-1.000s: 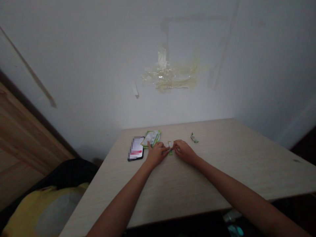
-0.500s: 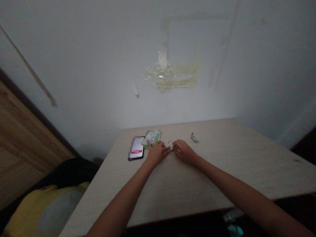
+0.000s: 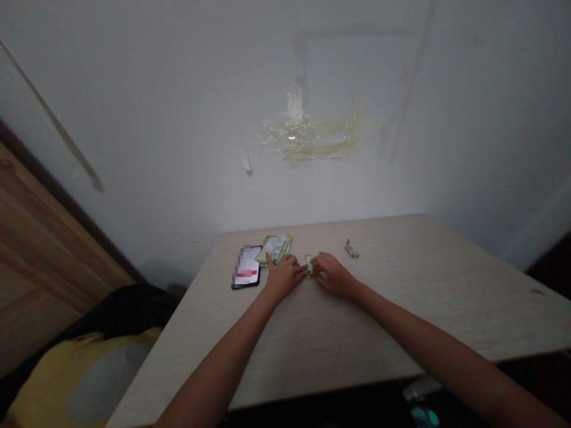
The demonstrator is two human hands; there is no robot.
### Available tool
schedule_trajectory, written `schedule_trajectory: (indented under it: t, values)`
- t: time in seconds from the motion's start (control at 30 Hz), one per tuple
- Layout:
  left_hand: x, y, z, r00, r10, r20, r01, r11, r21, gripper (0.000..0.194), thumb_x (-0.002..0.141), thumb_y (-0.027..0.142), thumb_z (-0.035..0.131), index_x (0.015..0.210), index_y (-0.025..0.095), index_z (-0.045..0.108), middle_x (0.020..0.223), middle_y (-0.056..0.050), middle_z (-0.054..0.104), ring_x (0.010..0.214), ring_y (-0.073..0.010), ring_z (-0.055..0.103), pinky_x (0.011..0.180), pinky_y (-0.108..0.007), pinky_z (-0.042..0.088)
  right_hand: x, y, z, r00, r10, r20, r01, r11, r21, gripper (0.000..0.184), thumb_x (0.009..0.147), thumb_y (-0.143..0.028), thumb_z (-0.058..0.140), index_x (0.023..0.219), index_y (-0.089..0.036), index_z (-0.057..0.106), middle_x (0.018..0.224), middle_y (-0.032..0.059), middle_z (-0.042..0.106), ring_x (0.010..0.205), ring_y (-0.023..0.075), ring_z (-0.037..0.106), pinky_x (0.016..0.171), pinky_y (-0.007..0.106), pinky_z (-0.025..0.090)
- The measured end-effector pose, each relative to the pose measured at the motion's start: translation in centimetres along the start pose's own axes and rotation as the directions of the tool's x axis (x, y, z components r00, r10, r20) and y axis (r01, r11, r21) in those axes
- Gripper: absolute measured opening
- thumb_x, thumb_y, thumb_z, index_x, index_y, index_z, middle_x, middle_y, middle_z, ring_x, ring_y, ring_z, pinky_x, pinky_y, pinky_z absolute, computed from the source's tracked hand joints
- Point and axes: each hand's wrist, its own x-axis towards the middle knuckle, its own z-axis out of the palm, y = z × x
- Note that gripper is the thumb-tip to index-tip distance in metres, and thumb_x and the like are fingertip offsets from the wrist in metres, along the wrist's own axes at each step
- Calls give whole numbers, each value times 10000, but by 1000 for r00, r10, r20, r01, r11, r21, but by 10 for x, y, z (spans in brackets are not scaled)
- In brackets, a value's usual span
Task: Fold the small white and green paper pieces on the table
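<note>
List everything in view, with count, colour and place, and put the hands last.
Small wrapper: 1, green and white, on the table between the hands
Flat packet: at least 1, green and white, beyond the left hand
Phone: 1, dark edge with lit screen, beside the flat packet
Crumpled wrapper: 1, green and white, right side beyond the right hand
Table: 1, pale wood, against the wall
Wall: white-grey, behind
Tape: patch, clear and yellowed, on the wall
Wooden panel: 1, brown, far left
Soft item: 1, yellow and grey, lower left
Left hand: 1, bare, fingertips at the small wrapper
Right hand: 1, bare, fingertips at the small wrapper
</note>
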Motion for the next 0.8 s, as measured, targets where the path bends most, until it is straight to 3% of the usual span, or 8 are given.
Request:
schedule_trajectory:
  t: [0.33,0.8]
  values:
    - [1,0,-1,1000,-2,16,2,1000,-20,268,925,454,531,1164,458,651,1033,-10,633,1165,-255,493,1017,-797,-111,-1,-2,-2,998,-43,46,40,997,59,279,705,-12,510,875,-228,558,911,23,635,1004,203,602,1119,512,307]
    - [0,-1,2,1000,-20,13,20,999,-29,263,925,463,526,1154,468,656,1039,-2,634,1176,-250,488,1049,-770,-103,-1,-4,-5,997,-64,42,60,994,90,236,734,-24,543,834,-233,586,875,29,640,1008,221,601,1074,500,356]
